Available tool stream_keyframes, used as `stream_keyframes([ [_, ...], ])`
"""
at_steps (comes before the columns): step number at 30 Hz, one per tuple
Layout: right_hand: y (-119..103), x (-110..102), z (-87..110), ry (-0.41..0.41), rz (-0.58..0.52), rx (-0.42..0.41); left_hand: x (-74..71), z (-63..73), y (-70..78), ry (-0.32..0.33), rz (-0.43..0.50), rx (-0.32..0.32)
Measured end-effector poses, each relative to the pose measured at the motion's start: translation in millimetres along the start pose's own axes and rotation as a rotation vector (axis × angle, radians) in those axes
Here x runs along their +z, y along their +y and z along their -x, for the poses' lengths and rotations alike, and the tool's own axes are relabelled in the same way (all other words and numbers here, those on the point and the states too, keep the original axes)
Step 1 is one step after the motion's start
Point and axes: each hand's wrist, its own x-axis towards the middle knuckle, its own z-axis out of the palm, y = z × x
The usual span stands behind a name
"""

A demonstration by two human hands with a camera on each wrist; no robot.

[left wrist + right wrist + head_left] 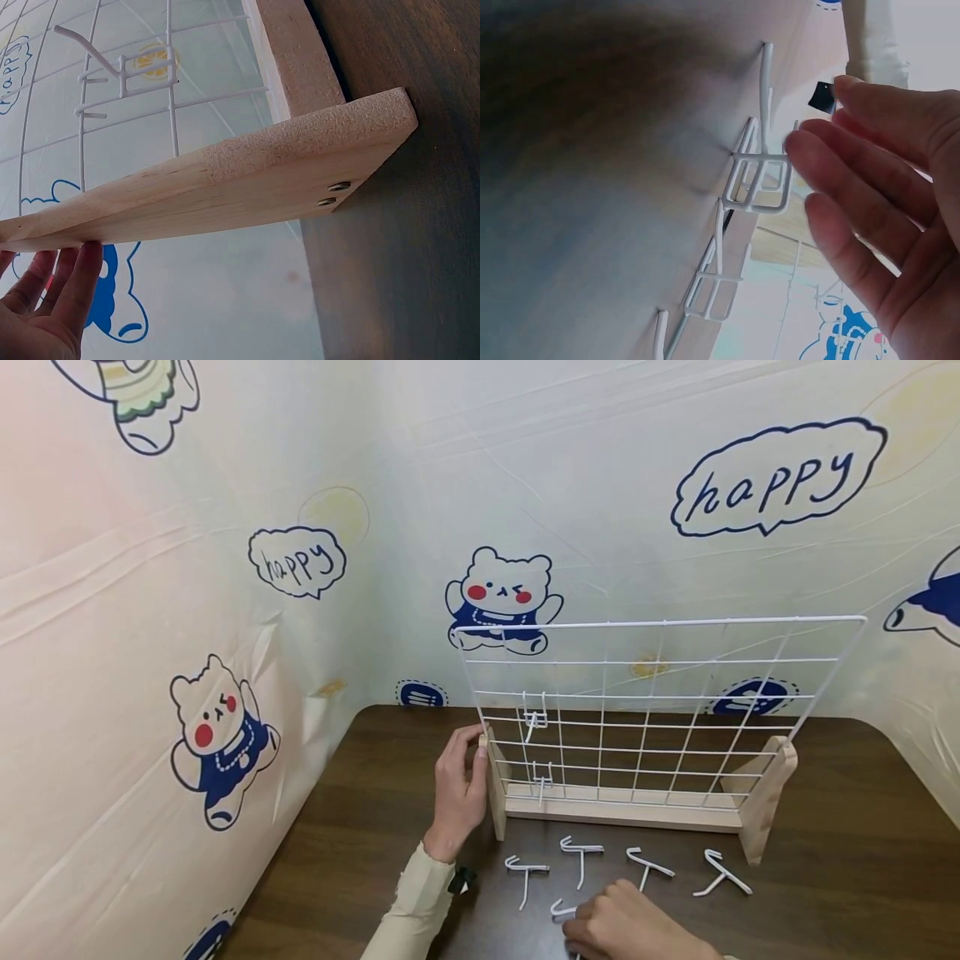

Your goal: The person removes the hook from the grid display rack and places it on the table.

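My left hand (459, 789) touches the wooden end panel (495, 785) at the left of a white wire grid rack (637, 722). In the left wrist view, its fairly straight fingers (82, 281) rest against the panel's outer face. Low at the front, my right hand (630, 922) covers part of a white wire hook (562, 910) on the table. The right wrist view shows loosely bent fingers (847, 240) right beside a hook's square wire backing (761, 184). Two hooks hang on the rack's left side, an upper hook (534, 720) and a lower hook (542, 781).
Several more hooks lie in a row before the rack, among them a left hook (527, 868) and a right hook (722, 875). The dark wooden table (337, 860) meets a cartoon-printed cloth (375, 568) behind and to the left. The rack's right panel (771, 802) stands upright.
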Motion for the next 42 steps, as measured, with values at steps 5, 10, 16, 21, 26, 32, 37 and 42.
stream_keyframes([
  [5, 4.6, -8.6, -4.5, 0.078, -0.087, 0.018, 0.4, 0.3, 0.0, -0.002, 0.000, 0.005],
  [10, 12.5, -19.6, -12.2, 0.156, -0.124, 0.071, 0.6, -0.6, -0.7, 0.003, -0.001, 0.012],
  [16, 25.6, -30.6, -24.0, 0.268, -0.074, 0.087, -0.1, 0.4, -0.7, 0.005, -0.005, 0.001],
  [21, 32.1, -38.6, -35.3, 0.325, -0.038, 0.119, -0.1, 2.1, -1.0, 0.001, -0.004, 0.006],
  [26, 41.1, -45.3, -46.9, 0.387, -0.022, 0.150, 0.1, 0.8, -1.3, -0.005, -0.005, 0.011],
  [32, 50.4, -50.1, -58.6, 0.490, 0.018, 0.151, 0.4, -0.9, -0.7, -0.002, 0.005, 0.013],
  [37, 54.9, -53.0, -63.7, 0.519, 0.027, 0.180, 0.0, -0.8, -1.4, -0.001, 0.013, 0.012],
  [42, 58.0, -55.3, -67.7, 0.546, 0.031, 0.213, 0.0, -0.1, -2.3, -0.001, 0.016, 0.015],
])
